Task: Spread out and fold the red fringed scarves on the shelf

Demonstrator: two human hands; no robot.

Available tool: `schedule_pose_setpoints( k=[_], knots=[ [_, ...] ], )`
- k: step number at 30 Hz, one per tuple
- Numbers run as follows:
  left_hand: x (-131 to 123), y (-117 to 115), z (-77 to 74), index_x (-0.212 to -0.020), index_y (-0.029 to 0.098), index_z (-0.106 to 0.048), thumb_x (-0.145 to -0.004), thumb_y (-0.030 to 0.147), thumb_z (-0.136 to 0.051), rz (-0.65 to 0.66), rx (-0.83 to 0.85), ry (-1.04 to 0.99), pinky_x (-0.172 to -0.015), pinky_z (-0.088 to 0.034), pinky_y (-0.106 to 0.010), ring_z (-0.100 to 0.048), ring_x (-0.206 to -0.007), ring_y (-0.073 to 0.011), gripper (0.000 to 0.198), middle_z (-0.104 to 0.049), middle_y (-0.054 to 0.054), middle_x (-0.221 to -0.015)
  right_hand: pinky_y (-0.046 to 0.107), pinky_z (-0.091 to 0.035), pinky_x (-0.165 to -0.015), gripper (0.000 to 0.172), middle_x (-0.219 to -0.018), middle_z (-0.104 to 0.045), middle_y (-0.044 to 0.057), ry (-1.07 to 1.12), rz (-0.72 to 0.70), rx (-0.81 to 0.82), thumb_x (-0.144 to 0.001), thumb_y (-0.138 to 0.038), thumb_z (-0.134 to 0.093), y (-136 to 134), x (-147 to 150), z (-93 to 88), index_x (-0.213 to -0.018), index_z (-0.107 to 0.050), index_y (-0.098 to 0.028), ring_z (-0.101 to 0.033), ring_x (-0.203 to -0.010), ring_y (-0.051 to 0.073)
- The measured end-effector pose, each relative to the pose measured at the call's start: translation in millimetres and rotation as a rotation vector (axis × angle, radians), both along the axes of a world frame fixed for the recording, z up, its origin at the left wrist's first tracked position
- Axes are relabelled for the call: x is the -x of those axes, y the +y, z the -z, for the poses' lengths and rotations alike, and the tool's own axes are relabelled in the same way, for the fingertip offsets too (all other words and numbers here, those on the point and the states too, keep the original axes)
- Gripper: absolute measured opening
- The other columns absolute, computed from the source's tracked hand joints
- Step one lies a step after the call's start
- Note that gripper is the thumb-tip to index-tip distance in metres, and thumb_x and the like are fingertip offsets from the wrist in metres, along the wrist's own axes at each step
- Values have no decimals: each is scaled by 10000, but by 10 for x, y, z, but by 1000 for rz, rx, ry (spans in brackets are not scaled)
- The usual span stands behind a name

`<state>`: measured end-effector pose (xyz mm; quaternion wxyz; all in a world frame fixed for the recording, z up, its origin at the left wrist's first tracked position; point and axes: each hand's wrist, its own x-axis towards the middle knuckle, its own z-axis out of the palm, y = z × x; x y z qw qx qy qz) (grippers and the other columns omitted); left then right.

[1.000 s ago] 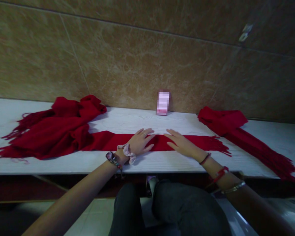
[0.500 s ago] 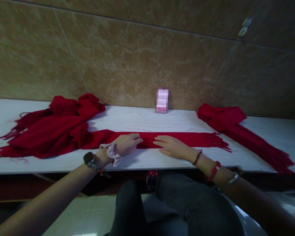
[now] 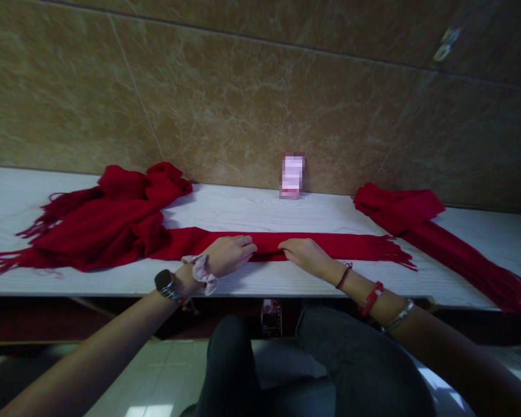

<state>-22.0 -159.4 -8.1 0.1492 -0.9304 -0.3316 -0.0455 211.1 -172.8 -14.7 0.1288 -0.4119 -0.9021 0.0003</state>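
A red scarf (image 3: 351,247) with fringed ends lies along the white table (image 3: 238,202). Its right part is folded into a narrow flat strip, while the left part is a loose, crumpled heap. On the strip's near edge, the fingers of my left hand (image 3: 230,255) are closed on the cloth. A short stretch to the right, my right hand (image 3: 306,255) pinches the same strip between curled fingers and thumb. Between the hands the near edge looks slightly lifted. The fingertips are partly hidden.
Another red fringed scarf (image 3: 417,217) lies folded over itself at the right. Against the brown marbled wall (image 3: 243,104) leans a blurred-out phone-like object (image 3: 292,175). Under the table edge, a dark item with a picture (image 3: 271,318) shows above my knees.
My right hand's fingers have gone from stretched flat on the scarf to pinching its edge. My left hand stays in nearly the same place. The view has shifted slightly.
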Motion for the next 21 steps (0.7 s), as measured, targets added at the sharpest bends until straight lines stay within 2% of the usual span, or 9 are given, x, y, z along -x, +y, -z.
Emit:
schedule_pose_setpoints(
  k=[3,8,15,21],
  knots=[
    [26,-20,40,-925,175,-600,-885,219,-360,30,-5,-17,-618,-450,-252,-567,-737,-151,247,-596,-49,-882,285,-473,-817,217,-987,-672,74,43,-50,18,-838,-123,-458,-3,-33,32,-968,-631,-139,-613,-914,166],
    [87,-36,94,-952,171,-600,-870,199,-357,106,39,-45,-713,-455,-268,-555,-811,-159,258,-591,-58,-907,321,-444,-900,211,-1056,-644,97,-7,-144,-2,-837,-114,-449,-46,-75,78,-953,-625,-132,-567,-1027,181],
    [107,-55,80,-968,184,-606,-868,198,-370,116,54,-5,-686,-455,-250,-558,-787,-148,257,-592,-45,-922,322,-435,-942,342,-1122,-623,92,-2,-93,-81,-811,-47,-395,-94,-66,134,-1067,-605,-130,-548,-1074,171],
    [142,-49,113,-989,175,-615,-892,203,-338,114,35,-56,-694,-455,-253,-555,-788,-144,295,-595,-56,-918,331,-441,-948,307,-1092,-643,91,93,-76,-53,-829,-97,-408,-51,-100,182,-1049,-622,-112,-562,-1060,168]
  ],
)
